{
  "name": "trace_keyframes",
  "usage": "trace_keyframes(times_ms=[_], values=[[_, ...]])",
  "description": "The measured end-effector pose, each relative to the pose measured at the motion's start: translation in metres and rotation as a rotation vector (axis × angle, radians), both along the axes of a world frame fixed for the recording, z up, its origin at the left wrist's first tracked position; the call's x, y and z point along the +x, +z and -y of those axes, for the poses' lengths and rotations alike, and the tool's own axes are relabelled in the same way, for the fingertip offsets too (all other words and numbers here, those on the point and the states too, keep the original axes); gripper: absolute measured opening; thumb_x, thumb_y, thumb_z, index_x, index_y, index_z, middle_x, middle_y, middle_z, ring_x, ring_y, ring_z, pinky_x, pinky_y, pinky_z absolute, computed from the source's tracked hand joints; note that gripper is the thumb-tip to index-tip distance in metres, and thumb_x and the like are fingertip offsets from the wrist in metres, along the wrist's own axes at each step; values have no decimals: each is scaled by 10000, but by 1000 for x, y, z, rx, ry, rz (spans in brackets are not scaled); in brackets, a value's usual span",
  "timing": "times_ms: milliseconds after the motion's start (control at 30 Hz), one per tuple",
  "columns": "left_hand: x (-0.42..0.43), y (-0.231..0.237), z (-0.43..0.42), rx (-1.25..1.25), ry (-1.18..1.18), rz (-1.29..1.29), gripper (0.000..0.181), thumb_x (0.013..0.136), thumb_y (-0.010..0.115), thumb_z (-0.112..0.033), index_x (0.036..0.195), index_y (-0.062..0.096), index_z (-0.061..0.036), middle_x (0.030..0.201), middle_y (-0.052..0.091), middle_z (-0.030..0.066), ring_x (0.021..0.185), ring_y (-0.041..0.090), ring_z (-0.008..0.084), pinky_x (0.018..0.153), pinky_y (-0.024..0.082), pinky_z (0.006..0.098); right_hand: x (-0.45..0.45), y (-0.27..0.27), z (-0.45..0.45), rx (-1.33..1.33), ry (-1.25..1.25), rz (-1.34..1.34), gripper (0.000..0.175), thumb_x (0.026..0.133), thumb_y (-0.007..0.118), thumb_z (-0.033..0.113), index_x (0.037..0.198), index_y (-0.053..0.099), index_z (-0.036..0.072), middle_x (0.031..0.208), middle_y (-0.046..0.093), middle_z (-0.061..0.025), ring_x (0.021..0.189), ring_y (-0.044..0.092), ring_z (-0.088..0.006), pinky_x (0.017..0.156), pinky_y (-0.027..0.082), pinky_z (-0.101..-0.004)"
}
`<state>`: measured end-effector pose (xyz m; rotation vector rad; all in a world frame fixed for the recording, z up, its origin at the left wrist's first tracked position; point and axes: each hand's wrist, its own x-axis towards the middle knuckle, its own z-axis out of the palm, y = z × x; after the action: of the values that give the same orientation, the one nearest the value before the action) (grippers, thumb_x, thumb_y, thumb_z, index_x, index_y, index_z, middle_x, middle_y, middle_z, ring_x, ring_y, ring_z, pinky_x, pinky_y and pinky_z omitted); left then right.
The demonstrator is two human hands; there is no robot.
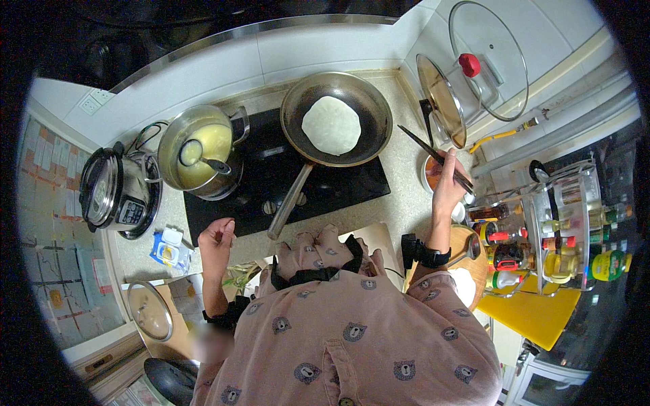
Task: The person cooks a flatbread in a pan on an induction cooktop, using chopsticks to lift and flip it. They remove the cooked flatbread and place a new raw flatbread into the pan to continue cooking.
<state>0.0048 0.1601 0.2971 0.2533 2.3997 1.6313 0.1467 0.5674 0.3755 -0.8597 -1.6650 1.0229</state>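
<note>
My right hand is closed around a pair of dark chopsticks, whose tips point up and left towards the frying pan. A round white flatbread lies flat in that pan, on the black cooktop. Beneath the chopsticks, a white bowl with reddish contents is partly hidden by my right hand. My left hand hovers by the cooktop's front left edge with its fingers curled together, holding nothing that shows. Above it stands a steel pot of yellowish liquid with a ladle in it.
An electric cooker stands at the left, near a pack of wipes. The pan's handle juts towards me. Glass lids lean at the back right. A rack of bottles, a round wooden board and a yellow board are at the right.
</note>
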Motion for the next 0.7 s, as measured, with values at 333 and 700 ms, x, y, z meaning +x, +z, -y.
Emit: trace_keyframes(times_ms=[333,700], values=[[5,9,0,-17,-21,-10,147,893,598,-148,911,634,-6,638,546,-21,535,448,42,482,359,201,-1,2,2,-51,38,-8,368,952,505,268,856,660,-52,596,576,-55,498,529,-97,474,411,-221],[9,9,1,11,6,16,155,885,609,-133,907,640,17,631,535,-34,518,429,32,470,352,194,-3,-3,-1,-70,61,-29,380,949,508,271,849,657,-64,580,569,-54,497,529,-95,473,408,-218]])
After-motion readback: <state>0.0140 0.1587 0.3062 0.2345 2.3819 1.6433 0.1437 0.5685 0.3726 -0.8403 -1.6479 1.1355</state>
